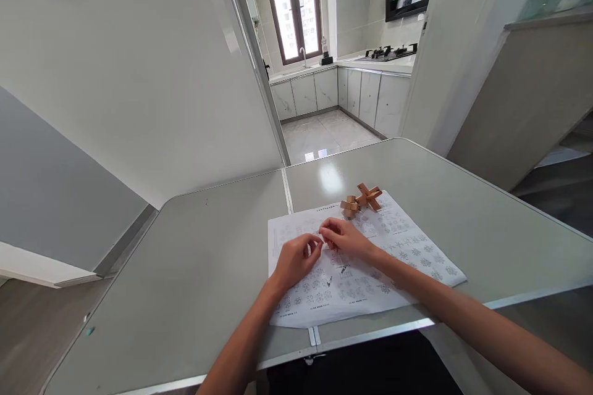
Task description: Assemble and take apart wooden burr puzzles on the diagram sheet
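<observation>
Left hand (296, 257) and right hand (345, 237) pinched tip-to-tip at frame centre over printed sheet (417, 241) — grip contents indiscernible — best worked close to wooden puzzle pieces (368, 196), sheet flat.

— The hands?
— The left hand (296, 259) and right hand (345, 237) meet fingertip to fingertip above a printed sheet (398, 253) on the grey table (204, 259).
— Beyond them?
— The wooden puzzle pieces (361, 199), at the sheet's far edge.

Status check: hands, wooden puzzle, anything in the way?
Left hand, right hand pinched together over printed sheet, grip unclear. Wooden puzzle pieces untouched beyond. Nothing between.
</observation>
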Action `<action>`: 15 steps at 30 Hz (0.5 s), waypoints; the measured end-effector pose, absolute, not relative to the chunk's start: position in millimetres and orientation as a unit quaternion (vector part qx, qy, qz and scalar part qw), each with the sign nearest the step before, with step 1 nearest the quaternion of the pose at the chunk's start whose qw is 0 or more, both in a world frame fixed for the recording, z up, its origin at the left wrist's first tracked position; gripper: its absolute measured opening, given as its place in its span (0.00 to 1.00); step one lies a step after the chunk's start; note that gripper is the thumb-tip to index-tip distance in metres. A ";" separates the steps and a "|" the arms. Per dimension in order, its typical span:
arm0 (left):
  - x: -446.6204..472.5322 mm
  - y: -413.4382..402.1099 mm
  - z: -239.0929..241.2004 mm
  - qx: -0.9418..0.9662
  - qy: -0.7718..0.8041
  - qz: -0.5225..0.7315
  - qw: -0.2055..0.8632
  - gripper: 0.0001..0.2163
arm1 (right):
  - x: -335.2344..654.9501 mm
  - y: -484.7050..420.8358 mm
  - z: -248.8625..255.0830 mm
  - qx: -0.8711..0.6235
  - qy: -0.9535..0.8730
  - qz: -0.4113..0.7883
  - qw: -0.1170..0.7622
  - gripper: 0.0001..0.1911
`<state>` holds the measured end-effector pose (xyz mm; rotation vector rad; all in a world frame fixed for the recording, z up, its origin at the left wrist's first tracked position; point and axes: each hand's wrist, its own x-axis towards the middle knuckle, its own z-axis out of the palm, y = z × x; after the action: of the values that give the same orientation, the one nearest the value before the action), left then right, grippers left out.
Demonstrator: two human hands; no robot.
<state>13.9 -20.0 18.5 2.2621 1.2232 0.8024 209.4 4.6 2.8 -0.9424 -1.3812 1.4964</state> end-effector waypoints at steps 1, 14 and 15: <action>14.7 -21.6 17.4 0.845 0.421 0.267 0.196 0.07 | 208.1 2.0 2.7 -0.391 -0.617 0.531 0.430 0.08; 13.2 -21.1 11.6 0.885 0.387 0.224 0.133 0.09 | 207.0 -3.1 -1.2 -0.384 -0.781 0.327 0.368 0.10; 13.1 -21.2 11.3 0.885 0.387 0.223 0.132 0.09 | 207.0 -3.5 -0.8 -0.384 -0.781 0.326 0.368 0.10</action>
<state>13.1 -21.2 11.3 2.5689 1.1225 0.6485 207.0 -3.5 -0.8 -0.9870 -2.0061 0.8383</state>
